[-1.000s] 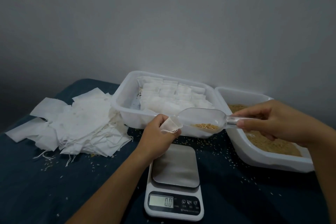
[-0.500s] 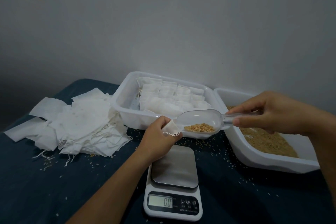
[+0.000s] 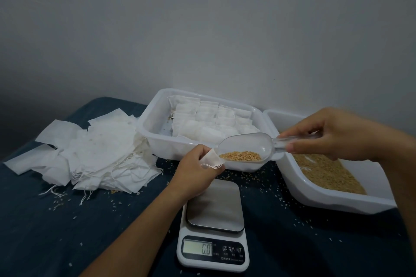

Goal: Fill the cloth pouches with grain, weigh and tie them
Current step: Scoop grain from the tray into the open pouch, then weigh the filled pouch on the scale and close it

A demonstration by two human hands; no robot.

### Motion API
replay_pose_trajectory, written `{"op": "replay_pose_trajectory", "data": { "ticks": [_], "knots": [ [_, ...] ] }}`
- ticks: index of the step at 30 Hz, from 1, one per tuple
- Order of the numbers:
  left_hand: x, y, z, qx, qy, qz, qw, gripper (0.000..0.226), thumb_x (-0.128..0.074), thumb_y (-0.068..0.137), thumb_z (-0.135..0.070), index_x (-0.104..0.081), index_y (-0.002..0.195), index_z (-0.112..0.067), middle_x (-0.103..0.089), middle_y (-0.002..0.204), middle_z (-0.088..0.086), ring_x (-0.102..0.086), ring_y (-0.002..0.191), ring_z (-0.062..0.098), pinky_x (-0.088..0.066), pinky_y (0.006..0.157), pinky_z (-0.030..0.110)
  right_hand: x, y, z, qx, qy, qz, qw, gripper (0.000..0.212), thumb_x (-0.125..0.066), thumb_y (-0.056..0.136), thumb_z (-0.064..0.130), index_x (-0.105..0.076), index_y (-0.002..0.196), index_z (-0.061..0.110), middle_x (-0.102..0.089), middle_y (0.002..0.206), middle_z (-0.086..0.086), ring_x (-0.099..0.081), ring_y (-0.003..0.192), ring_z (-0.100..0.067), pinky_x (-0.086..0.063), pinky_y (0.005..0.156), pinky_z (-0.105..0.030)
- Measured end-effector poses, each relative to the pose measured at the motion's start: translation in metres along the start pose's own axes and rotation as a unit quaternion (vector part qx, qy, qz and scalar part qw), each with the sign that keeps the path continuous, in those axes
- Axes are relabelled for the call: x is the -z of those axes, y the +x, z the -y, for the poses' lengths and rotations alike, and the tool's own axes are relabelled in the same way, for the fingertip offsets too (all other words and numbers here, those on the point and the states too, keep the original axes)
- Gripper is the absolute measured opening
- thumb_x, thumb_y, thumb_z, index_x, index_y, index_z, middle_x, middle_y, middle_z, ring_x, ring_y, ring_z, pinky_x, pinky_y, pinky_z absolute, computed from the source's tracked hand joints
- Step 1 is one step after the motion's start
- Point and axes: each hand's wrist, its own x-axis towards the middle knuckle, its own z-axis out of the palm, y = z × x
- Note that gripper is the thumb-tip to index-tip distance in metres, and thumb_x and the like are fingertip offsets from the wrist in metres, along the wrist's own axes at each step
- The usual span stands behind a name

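My left hand (image 3: pixel 196 170) grips a small white cloth pouch (image 3: pixel 211 159) by its mouth, just above the scale. My right hand (image 3: pixel 333 134) holds the handle of a clear plastic scoop (image 3: pixel 247 146), tilted down to the left, with its lip at the pouch's opening. Brown grain (image 3: pixel 240 155) lies in the low front of the scoop. A white digital scale (image 3: pixel 213 225) sits below, its plate bare and its display reading 0.0. At the right a white tub (image 3: pixel 333 198) holds loose grain (image 3: pixel 324 174).
A second white tub (image 3: pixel 155 128) at the back holds several filled pouches in rows. A heap of flat unfilled pouches (image 3: pixel 90 157) with drawstrings lies to the left. Stray grains dot the dark blue cloth (image 3: pixel 67 231). A plain grey wall stands behind.
The scoop has tipped further toward the pouch and its grain has slid to the front lip. My right hand has risen slightly. My left hand has stayed over the scale.
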Motion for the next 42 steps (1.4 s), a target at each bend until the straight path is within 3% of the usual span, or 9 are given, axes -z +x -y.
{"op": "replay_pose_trajectory", "data": {
  "ticks": [8,15,20,25,30,33,36,40,42],
  "knots": [
    [0.001,-0.001,-0.001,-0.002,-0.001,-0.002,1.0,0.025,-0.086,0.083,-0.026,-0.062,0.089,-0.024,-0.069,0.08,-0.009,-0.059,0.06,-0.007,-0.043,0.051,0.01,-0.002,0.002,-0.008,0.003,0.008,-0.005,1.0,0.034,-0.076,0.064,0.066,-0.08,0.096,0.056,-0.056,0.053,0.008,-0.046,0.045,-0.006,-0.044,0.047,-0.022],
    [0.002,-0.002,-0.003,-0.001,-0.017,-0.003,1.0,0.024,-0.085,0.084,-0.024,-0.062,0.089,-0.023,-0.067,0.077,-0.011,-0.056,0.058,-0.006,-0.044,0.053,0.012,-0.01,0.005,-0.029,0.01,0.053,-0.006,0.999,0.025,-0.081,0.074,0.053,-0.082,0.099,0.048,-0.054,0.058,0.005,-0.042,0.051,-0.011,-0.043,0.051,-0.026],
    [0.005,-0.001,-0.008,0.008,-0.067,0.003,0.998,0.02,-0.083,0.084,-0.024,-0.065,0.091,-0.021,-0.065,0.067,-0.017,-0.056,0.056,-0.003,-0.044,0.051,0.012,-0.027,0.003,-0.053,0.014,0.12,-0.023,0.992,0.033,-0.078,0.075,0.052,-0.082,0.106,0.043,-0.069,0.073,0.004,-0.041,0.052,-0.012,-0.043,0.051,-0.025],
    [0.01,-0.003,-0.015,0.038,-0.134,0.022,0.99,0.024,-0.081,0.079,-0.03,-0.066,0.094,-0.018,-0.063,0.068,-0.014,-0.054,0.058,0.004,-0.043,0.053,0.017,-0.059,0.007,-0.082,0.026,0.237,-0.067,0.969,0.038,-0.079,0.074,0.048,-0.082,0.111,0.038,-0.062,0.075,-0.005,-0.038,0.05,-0.014,-0.036,0.045,-0.023],
    [0.012,-0.007,-0.023,0.092,-0.215,0.094,0.968,0.031,-0.076,0.073,-0.035,-0.066,0.099,-0.02,-0.063,0.08,-0.006,-0.057,0.075,0.008,-0.045,0.066,0.023,-0.105,0.028,-0.087,0.041,0.324,-0.107,0.939,0.038,-0.085,0.071,0.047,-0.082,0.107,0.035,-0.059,0.064,0.008,-0.041,0.052,-0.011,-0.036,0.045,-0.021],
    [0.013,-0.011,-0.026,0.124,-0.296,0.158,0.934,0.033,-0.079,0.076,-0.031,-0.066,0.103,-0.017,-0.064,0.085,-0.002,-0.06,0.075,0.009,-0.043,0.057,0.02,-0.129,0.052,-0.076,0.036,0.354,-0.127,0.926,0.038,-0.097,0.06,0.047,-0.079,0.087,0.028,-0.064,0.067,0.007,-0.046,0.052,-0.008,-0.04,0.046,-0.019],
    [0.017,-0.014,-0.026,0.15,-0.352,0.223,0.897,0.043,-0.086,0.073,-0.041,-0.069,0.103,-0.015,-0.066,0.092,0.001,-0.061,0.077,0.011,-0.044,0.053,0.019,-0.145,0.074,-0.064,0.06,0.411,-0.119,0.902,0.033,-0.094,0.058,0.042,-0.068,0.072,0.026,-0.058,0.066,0.005,-0.045,0.052,-0.009,-0.04,0.047,-0.02],
    [0.019,-0.016,-0.022,0.156,-0.377,0.292,0.865,0.067,-0.09,0.073,-0.054,-0.067,0.119,-0.013,-0.063,0.098,0.006,-0.058,0.082,0.014,-0.045,0.054,0.019,-0.159,0.079,-0.054,0.111,0.441,-0.066,0.888,0.033,-0.092,0.07,0.037,-0.079,0.099,0.027,-0.078,0.095,-0.006,-0.063,0.064,-0.008,-0.046,0.053,-0.02],
    [0.018,-0.018,-0.02,0.156,-0.371,0.311,0.861,0.064,-0.088,0.075,-0.056,-0.071,0.123,-0.017,-0.064,0.1,0.006,-0.059,0.083,0.015,-0.045,0.055,0.019,-0.166,0.077,-0.052,0.141,0.455,-0.027,0.879,0.031,-0.088,0.081,0.023,-0.074,0.108,0.012,-0.077,0.095,-0.02,-0.07,0.067,-0.021,-0.052,0.061,-0.03]
  ]
}}
